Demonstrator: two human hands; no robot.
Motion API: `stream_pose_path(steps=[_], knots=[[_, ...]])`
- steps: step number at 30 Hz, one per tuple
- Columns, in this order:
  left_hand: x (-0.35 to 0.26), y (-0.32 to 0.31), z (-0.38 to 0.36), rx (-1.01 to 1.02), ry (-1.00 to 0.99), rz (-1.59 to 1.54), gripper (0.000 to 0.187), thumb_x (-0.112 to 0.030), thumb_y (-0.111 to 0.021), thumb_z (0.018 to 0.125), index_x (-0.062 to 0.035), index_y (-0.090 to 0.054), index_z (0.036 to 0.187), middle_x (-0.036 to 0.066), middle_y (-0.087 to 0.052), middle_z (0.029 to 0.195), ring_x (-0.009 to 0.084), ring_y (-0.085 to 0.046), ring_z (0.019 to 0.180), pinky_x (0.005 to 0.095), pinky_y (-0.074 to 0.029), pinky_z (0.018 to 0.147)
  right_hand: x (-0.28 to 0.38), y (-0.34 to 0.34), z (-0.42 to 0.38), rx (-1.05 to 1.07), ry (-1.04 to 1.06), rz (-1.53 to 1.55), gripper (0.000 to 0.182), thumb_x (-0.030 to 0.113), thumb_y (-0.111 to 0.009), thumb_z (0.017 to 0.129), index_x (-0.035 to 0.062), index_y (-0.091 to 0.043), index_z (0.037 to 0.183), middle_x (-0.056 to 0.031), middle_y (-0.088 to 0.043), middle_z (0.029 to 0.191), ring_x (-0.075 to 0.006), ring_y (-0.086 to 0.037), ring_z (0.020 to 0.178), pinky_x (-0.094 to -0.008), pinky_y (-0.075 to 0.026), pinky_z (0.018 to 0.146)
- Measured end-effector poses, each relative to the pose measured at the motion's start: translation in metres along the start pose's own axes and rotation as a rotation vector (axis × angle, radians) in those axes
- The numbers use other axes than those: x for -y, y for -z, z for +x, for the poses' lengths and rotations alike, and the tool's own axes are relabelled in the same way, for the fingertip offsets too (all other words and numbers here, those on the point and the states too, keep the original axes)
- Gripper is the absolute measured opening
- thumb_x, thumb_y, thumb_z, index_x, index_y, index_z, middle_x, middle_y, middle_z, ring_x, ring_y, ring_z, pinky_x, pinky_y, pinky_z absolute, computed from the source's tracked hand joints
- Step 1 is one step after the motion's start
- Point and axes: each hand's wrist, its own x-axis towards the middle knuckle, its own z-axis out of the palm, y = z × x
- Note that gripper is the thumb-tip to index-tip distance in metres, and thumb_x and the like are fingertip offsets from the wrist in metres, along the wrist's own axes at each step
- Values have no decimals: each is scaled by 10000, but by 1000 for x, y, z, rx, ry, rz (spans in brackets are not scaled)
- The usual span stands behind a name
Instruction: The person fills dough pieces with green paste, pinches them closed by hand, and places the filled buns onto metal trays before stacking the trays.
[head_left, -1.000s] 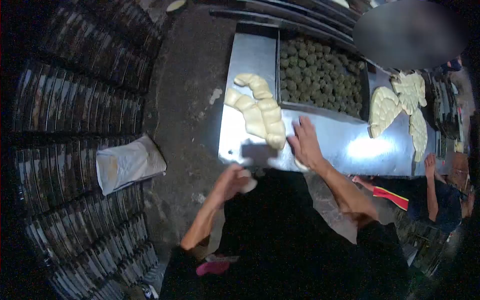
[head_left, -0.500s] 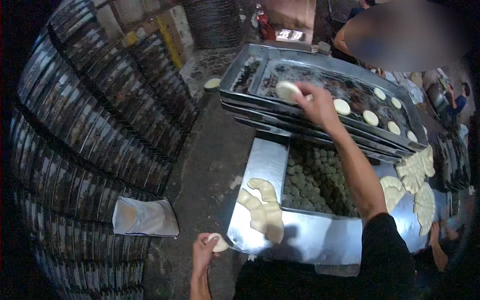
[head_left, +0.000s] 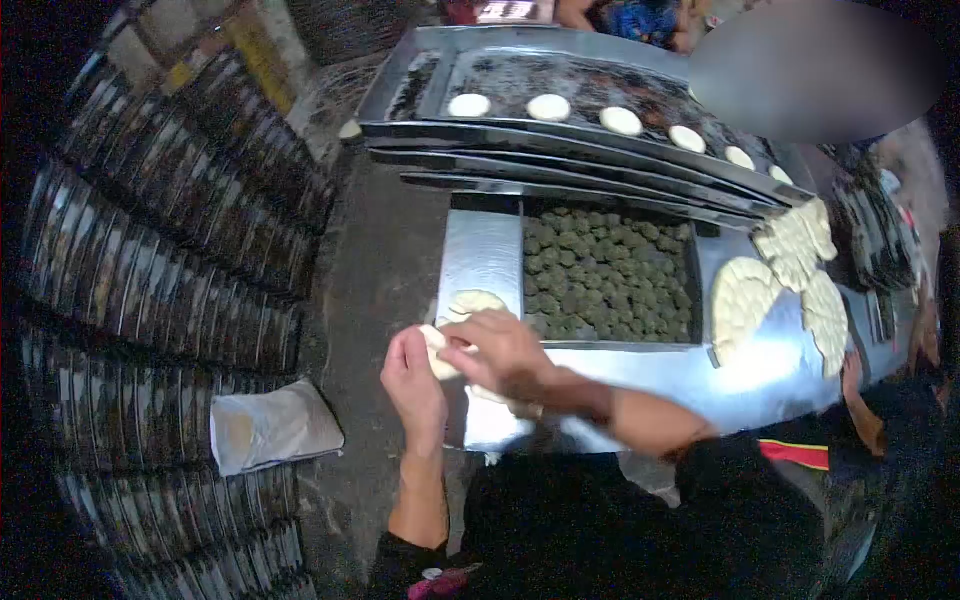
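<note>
My left hand (head_left: 413,385) is closed around a pale round piece of dough (head_left: 436,341) at the table's left corner. Meeting it there is my right hand (head_left: 503,352), its fingers bent and pinching at the same dough. Beneath and behind the two hands, flat strips of dough (head_left: 476,301) lie on the metal table (head_left: 480,248), partly hidden. Flat white dough discs (head_left: 548,107) sit in a row along the near side of the top baking tray (head_left: 560,45). Dark green filling balls (head_left: 610,270) fill a rectangular container behind my right forearm.
More trays are stacked under the top one. Larger dough sheets (head_left: 745,300) lie on the table's right part, near another person's hand (head_left: 852,378). Racks of dark trays (head_left: 150,300) line the left side. A white sack (head_left: 277,427) stands beside them.
My right hand has left the tray, and the disc it held lies in the row. It has come down to the dough in my left hand, which has risen. The view has shifted.
</note>
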Motion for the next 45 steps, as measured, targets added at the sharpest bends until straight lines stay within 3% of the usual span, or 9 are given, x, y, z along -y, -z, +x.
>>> stream_pose_path(steps=[6, 11, 15, 19, 25, 31, 34, 40, 45], knots=[[35, -46, -37, 363, -789, 285, 220, -104, -506, 896, -12, -498, 696, 89, -486, 615, 243, -488, 487, 353, -395, 450, 27, 6, -55, -619, -558, 445, 266, 206, -474, 951, 7, -525, 782, -24, -510, 694, -94, -470, 651, -264, -409, 559], [68, -16, -55, 472, -6, 42, 129, -92, -517, 918, -18, -558, 821, 70, -582, 763, 149, -547, 636, 289, -457, 564, -4, 16, -94, -576, -707, 367, 259, 210, -548, 923, 46, -619, 735, -31, -587, 657, -83, -522, 601, -293, -417, 521], [81, 3, -35, 329, 553, -470, 241, -102, -532, 929, 38, -555, 1124, 69, -627, 989, 132, -592, 872, 272, -495, 746, -9, -11, -87, -136, 131, -609, 127, 213, -592, 832, 107, -644, 877, -140, -645, 869, -298, -625, 823, -413, -508, 695], [120, 60, -5, 448, 283, 383, 205, -138, -590, 881, 23, -642, 996, 51, -650, 879, 118, -599, 707, 271, -487, 625, -44, -29, -78, 398, -138, -176, 130, 185, -617, 776, 66, -615, 828, -178, -616, 871, -302, -615, 850, -417, -500, 737], [91, 87, -20, 278, -290, 654, 285, -218, -656, 822, 12, -673, 990, 114, -669, 864, 119, -603, 771, 265, -479, 708, -201, 38, 23, -3, -370, -859, 383, 89, -474, 842, 82, -480, 1225, -191, -551, 1098, -368, -592, 931, -451, -527, 736], [74, 53, -29, 88, 432, 30, 257, -131, -559, 907, 69, -618, 1057, 72, -652, 940, 113, -590, 825, 260, -478, 726, -173, 49, 22, -197, -329, -460, 358, 157, -614, 806, 66, -547, 1145, -185, -630, 903, -327, -614, 864, -425, -510, 694], [74, 11, -27, 111, 435, -258, 225, -113, -526, 930, 55, -591, 1064, 63, -636, 939, 108, -589, 785, 248, -475, 700, -104, 36, -19, -132, -433, 387, 296, 144, -677, 786, 24, -612, 1049, -44, -594, 824, -86, -549, 716, -247, -471, 654], [66, -28, -28, 325, 494, -484, 218, -123, -486, 944, 2, -531, 1117, 75, -610, 1019, 130, -611, 872, 263, -534, 735, -52, 13, -63, -191, 20, -233, 321, 97, -657, 790, 15, -611, 1098, -154, -609, 994, -234, -609, 869, -313, -494, 741], [67, -28, -32, 500, 340, -389, 302, -113, -576, 890, 19, -504, 1152, 119, -595, 1044, 168, -610, 912, 320, -553, 804, -45, 37, -41, 173, -734, 504, 274, 155, -602, 852, -7, -626, 1072, -86, -635, 867, -160, -595, 726, -283, -486, 622]])
